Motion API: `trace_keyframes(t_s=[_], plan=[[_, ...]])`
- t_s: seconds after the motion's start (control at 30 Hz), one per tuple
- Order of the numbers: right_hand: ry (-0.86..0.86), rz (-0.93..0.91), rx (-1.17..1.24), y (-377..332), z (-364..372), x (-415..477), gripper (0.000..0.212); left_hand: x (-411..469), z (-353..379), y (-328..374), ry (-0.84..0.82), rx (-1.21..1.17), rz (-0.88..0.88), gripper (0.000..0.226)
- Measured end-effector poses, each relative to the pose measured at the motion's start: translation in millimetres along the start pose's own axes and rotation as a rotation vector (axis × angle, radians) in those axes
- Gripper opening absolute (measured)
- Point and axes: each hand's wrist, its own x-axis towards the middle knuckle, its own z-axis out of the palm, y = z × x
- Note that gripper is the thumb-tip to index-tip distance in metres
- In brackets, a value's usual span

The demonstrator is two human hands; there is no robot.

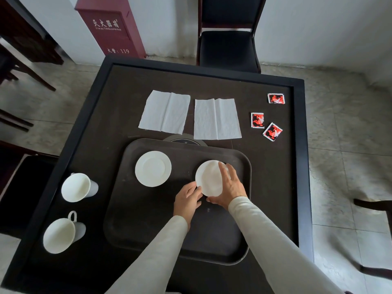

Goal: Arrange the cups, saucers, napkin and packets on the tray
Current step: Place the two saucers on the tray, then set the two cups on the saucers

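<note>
- The right saucer (210, 179) is plain white and round, with a shallow well. It sits at the right side of the dark tray (148, 219), and I cannot tell whether it lies flat on it.
- The right hand (230, 185) covers its right edge. The fingers (224, 170) are spread and curve over the far rim, with the thumb at the near rim, gripping the saucer.
- The left hand (186, 200) meets the near-left rim, and its bent fingers (194, 188) pinch the edge.
- The left saucer (153, 168), also white, lies flat on the tray's far left part, apart from both hands.
- Two white cups (76, 187) (60, 235) stand on the tabletop (106, 115) left of the tray.
- Two unfolded white napkins (165, 112) (216, 119) lie side by side beyond the tray.
- Three red-and-black packets (276, 98) (257, 120) (272, 131) lie at the far right.
</note>
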Motion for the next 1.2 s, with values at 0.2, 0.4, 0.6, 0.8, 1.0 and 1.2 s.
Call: trace_keyframes(t_s=[0.2, 0.4, 0.6, 0.8, 1.0, 1.2], plan=[[0.004, -0.015, 0.016, 2, 0, 0, 0.127, -1, 0, 0, 0.014, -0.002, 0.004, 0.016], [-0.045, -0.008, -0.039, 5, -2, -5, 0.142, -6, -4, 6, 0.003, 0.058, 0.027, 0.020], [-0.021, 0.023, -0.050, 10, -10, -25, 0.145, -24, -30, 12, 0.004, 0.230, 0.144, 0.034], [0.015, -0.017, -0.088, 3, -11, -50, 0.141, -53, -75, 11, 0.030, 0.302, 0.251, 0.036], [0.007, -0.130, -0.133, -32, 7, -68, 0.131, -75, -145, 0, 0.140, 0.206, 0.290, 0.024], [-0.026, -0.229, -0.093, -88, 35, -83, 0.131, -82, -221, -14, 0.233, 0.050, 0.297, 0.028]])
